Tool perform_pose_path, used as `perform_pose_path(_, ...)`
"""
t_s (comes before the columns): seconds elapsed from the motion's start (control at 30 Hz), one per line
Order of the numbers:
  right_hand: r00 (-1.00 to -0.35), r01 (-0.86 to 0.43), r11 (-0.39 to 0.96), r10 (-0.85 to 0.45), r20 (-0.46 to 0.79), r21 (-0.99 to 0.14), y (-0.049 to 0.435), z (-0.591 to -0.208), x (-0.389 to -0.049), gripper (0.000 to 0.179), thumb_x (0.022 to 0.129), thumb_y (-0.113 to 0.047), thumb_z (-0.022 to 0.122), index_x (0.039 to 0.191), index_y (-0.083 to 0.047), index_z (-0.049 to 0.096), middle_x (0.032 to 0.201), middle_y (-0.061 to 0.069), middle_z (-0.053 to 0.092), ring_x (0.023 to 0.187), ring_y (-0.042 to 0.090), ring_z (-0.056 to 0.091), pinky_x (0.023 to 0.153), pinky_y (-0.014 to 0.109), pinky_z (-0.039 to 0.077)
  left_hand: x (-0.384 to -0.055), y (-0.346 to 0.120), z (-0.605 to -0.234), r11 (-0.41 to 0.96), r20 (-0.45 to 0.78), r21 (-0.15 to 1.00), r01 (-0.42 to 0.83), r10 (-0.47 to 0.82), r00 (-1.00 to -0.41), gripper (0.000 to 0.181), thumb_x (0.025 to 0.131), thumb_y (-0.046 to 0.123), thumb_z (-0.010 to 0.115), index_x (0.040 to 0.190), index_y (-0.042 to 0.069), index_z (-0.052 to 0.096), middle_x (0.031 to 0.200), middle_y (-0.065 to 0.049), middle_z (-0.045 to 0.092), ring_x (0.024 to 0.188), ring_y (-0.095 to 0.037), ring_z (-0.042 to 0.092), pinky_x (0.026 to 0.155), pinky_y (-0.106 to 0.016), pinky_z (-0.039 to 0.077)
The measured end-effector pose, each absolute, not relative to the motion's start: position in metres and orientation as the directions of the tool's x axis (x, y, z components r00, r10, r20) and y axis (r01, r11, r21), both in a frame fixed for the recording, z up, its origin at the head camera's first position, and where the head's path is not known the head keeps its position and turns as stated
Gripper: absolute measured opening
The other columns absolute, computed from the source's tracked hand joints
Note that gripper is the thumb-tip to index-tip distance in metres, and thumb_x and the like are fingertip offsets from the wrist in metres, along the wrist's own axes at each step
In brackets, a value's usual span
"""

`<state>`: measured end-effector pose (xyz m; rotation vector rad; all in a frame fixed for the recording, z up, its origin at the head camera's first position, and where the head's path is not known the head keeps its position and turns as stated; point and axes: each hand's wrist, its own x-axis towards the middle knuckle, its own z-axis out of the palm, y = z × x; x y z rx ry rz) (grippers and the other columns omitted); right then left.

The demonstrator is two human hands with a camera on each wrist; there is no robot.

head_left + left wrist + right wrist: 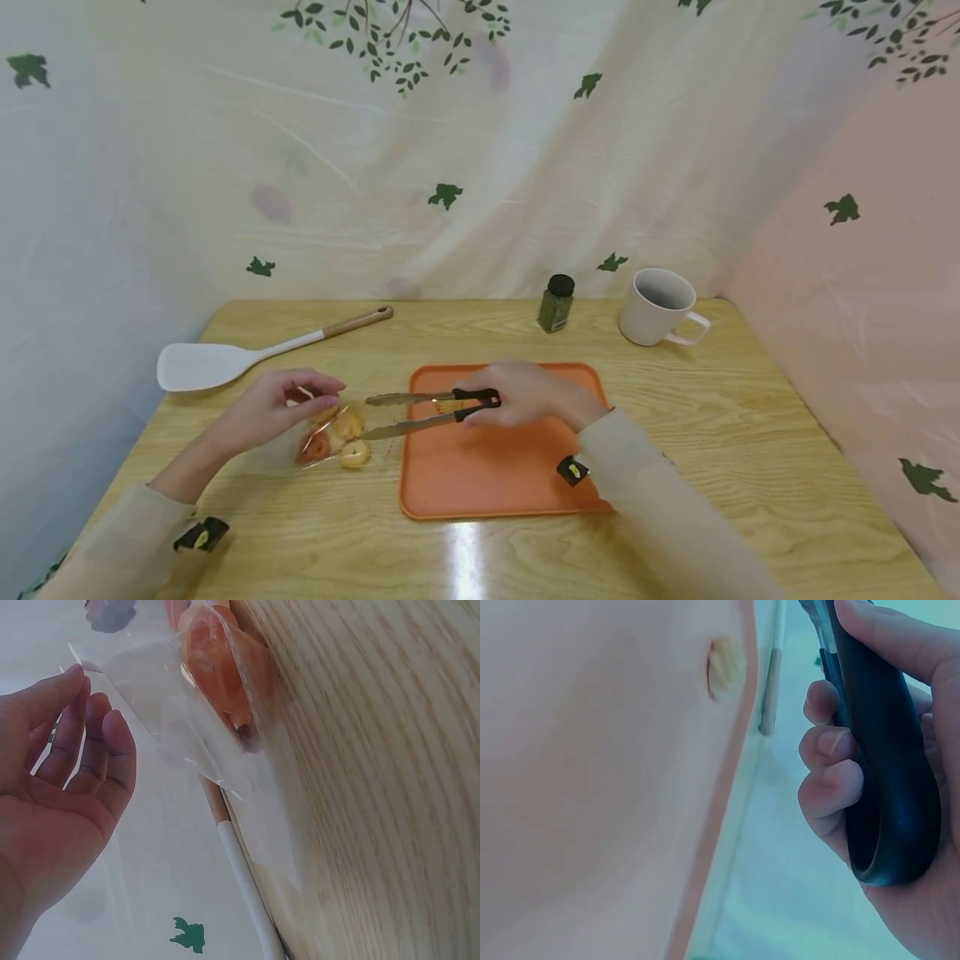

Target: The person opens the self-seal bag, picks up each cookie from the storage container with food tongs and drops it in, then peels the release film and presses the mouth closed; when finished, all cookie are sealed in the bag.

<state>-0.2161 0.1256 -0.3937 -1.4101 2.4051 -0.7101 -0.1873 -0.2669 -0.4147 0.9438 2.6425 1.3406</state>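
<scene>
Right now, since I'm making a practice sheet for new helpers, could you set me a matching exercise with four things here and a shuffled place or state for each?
Things
1. tongs
2. clear bag
3. spatula
4. mug

Places or states
A. standing right of the jar
B. gripped by the right hand
C. white and wooden-handled
D. pinched by the left hand

Pairs: 1-B, 2-D, 3-C, 4-A

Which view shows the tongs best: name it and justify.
The head view: it shows the tongs nearly whole and spread open. The right wrist view shows mainly their black handle; the left wrist view shows none.
</scene>
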Motion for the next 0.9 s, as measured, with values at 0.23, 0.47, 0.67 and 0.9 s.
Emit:
perform_pose_path(0.23, -0.534, -0.754, 0.450, -0.844, 0.046, -0.479, 0.151, -0.390, -0.211, 0.014, 0.097, -0.026, 0.073, 0.101, -0.015, 0.066, 0.066, -0.005, 0.045, 0.055, 0.005, 0.038, 0.054, 0.023, 0.033, -0.189, -0.267, -0.414, 0.482, 0.189, 0.743, 0.465, 0.516, -0.835, 0.018, 0.096, 0.008, 0.071, 0.113, 0.003, 0.074, 0.104, -0.012, 0.073, 0.088, -0.012, 0.066, 0.073, -0.029, 0.058)
perform_pose_path(0.47, -0.583, -0.747, 0.510, -0.810, 0.053, -0.426, 0.172, -0.397, -0.200, 0.021, 0.096, -0.030, 0.073, 0.100, -0.011, 0.065, 0.064, -0.004, 0.041, 0.053, 0.003, 0.032, 0.052, 0.023, 0.027, -0.188, -0.269, -0.414, 0.488, 0.199, 0.733, 0.474, 0.513, -0.835, 0.018, 0.095, 0.005, 0.071, 0.112, 0.002, 0.074, 0.103, -0.012, 0.074, 0.088, -0.011, 0.067, 0.072, -0.029, 0.058)
perform_pose_path(0.67, -0.628, -0.709, 0.555, -0.778, 0.031, -0.435, 0.183, -0.405, -0.198, 0.020, 0.095, -0.031, 0.074, 0.104, -0.015, 0.068, 0.066, -0.004, 0.046, 0.054, 0.004, 0.036, 0.050, 0.023, 0.029, -0.187, -0.269, -0.410, 0.476, 0.214, 0.732, 0.487, 0.518, -0.828, 0.019, 0.096, 0.004, 0.070, 0.114, 0.002, 0.074, 0.104, -0.011, 0.073, 0.089, -0.010, 0.066, 0.073, -0.028, 0.058)
perform_pose_path(0.9, -0.660, -0.656, 0.593, -0.751, -0.028, -0.467, 0.191, -0.410, -0.200, 0.038, 0.096, -0.033, 0.073, 0.127, -0.011, 0.069, 0.066, -0.008, 0.045, 0.055, 0.004, 0.037, 0.051, 0.024, 0.030, -0.187, -0.269, -0.409, 0.476, 0.218, 0.732, 0.487, 0.513, -0.830, 0.019, 0.096, 0.004, 0.070, 0.114, 0.003, 0.074, 0.104, -0.011, 0.073, 0.089, -0.011, 0.067, 0.072, -0.028, 0.058)
